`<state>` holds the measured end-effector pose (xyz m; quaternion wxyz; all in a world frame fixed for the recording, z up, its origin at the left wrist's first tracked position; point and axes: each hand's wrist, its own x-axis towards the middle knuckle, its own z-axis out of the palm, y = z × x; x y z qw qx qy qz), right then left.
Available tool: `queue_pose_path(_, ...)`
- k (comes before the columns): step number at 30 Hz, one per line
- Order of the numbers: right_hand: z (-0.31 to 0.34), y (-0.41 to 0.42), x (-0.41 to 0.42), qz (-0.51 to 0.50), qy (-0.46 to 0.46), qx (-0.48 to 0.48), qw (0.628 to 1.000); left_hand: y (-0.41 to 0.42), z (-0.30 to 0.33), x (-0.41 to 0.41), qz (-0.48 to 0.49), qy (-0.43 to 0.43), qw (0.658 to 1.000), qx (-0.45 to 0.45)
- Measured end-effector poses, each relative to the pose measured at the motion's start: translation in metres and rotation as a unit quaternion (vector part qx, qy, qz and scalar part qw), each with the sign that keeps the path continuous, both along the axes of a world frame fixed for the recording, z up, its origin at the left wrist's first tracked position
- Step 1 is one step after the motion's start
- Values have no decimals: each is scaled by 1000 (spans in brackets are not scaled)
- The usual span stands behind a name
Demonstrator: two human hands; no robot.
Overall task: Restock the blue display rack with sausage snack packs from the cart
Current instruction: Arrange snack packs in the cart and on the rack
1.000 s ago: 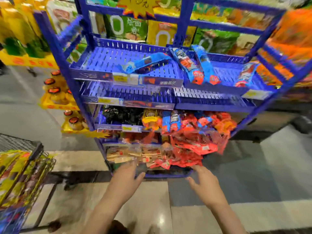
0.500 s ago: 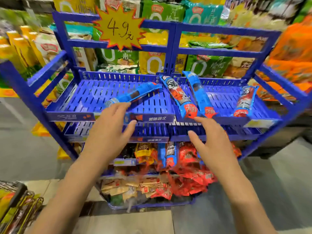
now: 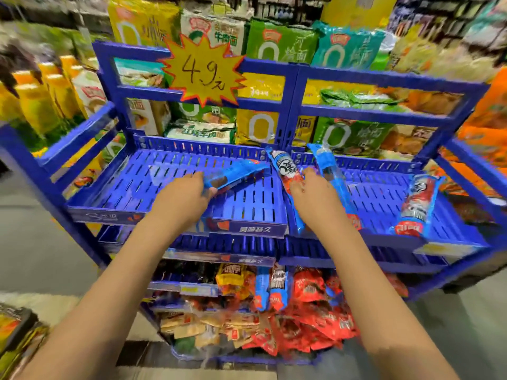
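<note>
Pinching the near end of a blue sausage pack point(image 3: 236, 175) with my left hand point(image 3: 182, 200), I mean to straighten it on the rack's point(image 3: 340, 75) top left tray point(image 3: 131, 187). My right hand point(image 3: 315, 196) curls round the red-and-blue pack point(image 3: 285, 171) lying across the tray divider, probably to shift it.

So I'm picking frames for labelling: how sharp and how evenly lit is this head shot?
Head view: the star price sign and top-shelf packs read sharp; the edges smear, with the cart at lower left blurred; wide-angle bending bows the blue rack; lighting is bright and even; both hands are slightly soft.
</note>
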<state>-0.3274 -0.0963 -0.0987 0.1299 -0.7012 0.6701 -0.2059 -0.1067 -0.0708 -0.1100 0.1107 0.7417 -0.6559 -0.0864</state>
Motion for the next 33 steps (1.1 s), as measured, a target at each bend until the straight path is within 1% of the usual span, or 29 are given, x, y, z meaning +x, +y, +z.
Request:
queue_pose_path(3,-1,-6,1,-10,-2,11,1000,1,8,-1,17,-13,1000,-17)
queue_pose_path(6,0,-8,-2,-14,-42,2,999,5,17,-2,48,-29,998,-38)
queue_pose_path(8,1,-8,-5,-13,-74,-15,997,11,23,-5,74,-18,995,-57)
queue_pose_path(12,13,-2,-14,13,-184,-75,980,31,34,-10,127,49,984,-115)
queue_pose_path(15,26,8,-13,68,-259,-70,961,56,38,-8,176,144,964,-139)
queue_pose_path(17,32,20,-6,118,-308,-46,943,79,35,-7,201,215,941,-165)
queue_pose_path(19,31,32,6,169,-350,-6,921,107,27,-5,236,283,914,-170)
queue_pose_path(21,23,45,21,220,-373,35,901,139,15,-3,270,346,883,-170)
queue_pose_path(23,10,59,40,264,-376,76,885,172,1,-3,313,384,848,-189)
queue_pose_path(25,-8,75,61,301,-380,126,865,205,-16,-4,356,406,814,-213)
queue_pose_path(27,-29,94,83,339,-371,176,846,239,-37,-2,411,402,786,-227)
queue_pose_path(30,-59,127,118,396,-331,239,822,288,-68,3,490,378,751,-232)
queue_pose_path(33,-86,163,154,437,-282,278,808,333,-94,13,542,398,703,-233)
